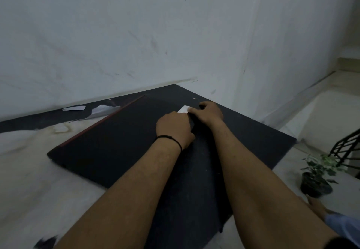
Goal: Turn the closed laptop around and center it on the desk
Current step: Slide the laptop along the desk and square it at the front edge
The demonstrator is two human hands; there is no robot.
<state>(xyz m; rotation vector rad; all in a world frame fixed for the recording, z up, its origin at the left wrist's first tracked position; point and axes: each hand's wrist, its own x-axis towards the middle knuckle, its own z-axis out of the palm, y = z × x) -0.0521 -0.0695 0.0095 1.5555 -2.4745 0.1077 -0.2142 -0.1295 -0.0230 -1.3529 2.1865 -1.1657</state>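
Black and matte, the closed laptop lies skewed on the desk, its red-trimmed edge toward the wall and one corner pointing to the lower left. The desk's dark covering is worn away on the left, baring a pale, stained surface with torn white flakes near the wall. A small white slip of paper sits at the laptop's far right corner, right where both hands meet. Off the desk to the right, a small potted plant stands on the pale floor beside a black metal frame. Both forearms reach forward across the desk and nearly converge. The left hand, a thin black band at its wrist, is curled knuckles-up over the laptop's corner, fingertips touching the paper. The right hand lies just beside it, fingers bent down at the paper's other edge; whether either hand truly pinches the slip or the laptop cannot be told.
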